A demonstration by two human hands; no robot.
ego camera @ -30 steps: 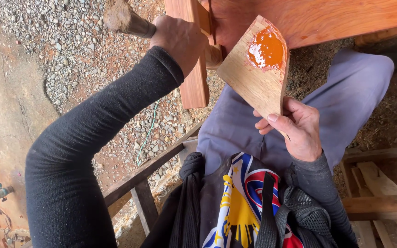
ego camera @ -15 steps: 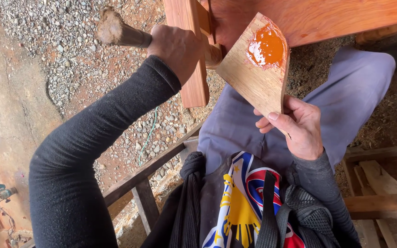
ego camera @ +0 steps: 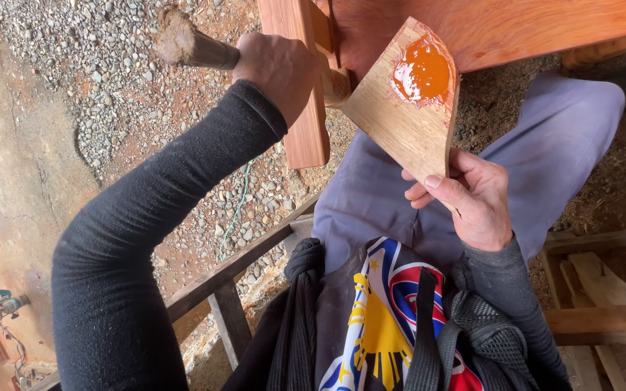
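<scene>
Holding a wooden tool point(ego camera: 204, 49) by its handle, the left hand point(ego camera: 280, 65) is clenched tight around the shaft, with the worn, rounded butt sticking out to the left over the gravel point(ego camera: 110, 80); the working end is hidden behind the fist, near a reddish post point(ego camera: 295, 87). The left arm, in a black sleeve, reaches up across the view with the elbow bent. The right hand point(ego camera: 472, 199) pinches the narrow lower end of a flat board point(ego camera: 400, 116), thumb on the near face and fingers behind, so the board stands tilted up toward a reddish beam point(ego camera: 516, 29). A glossy orange paste point(ego camera: 422, 71) sits near its top edge. The board looks stiff and light, best gripped low, clear of the paste, which looks wet and would likely smear or run if tipped. The tool looks solid and heavier. Both hands are apart.
</scene>
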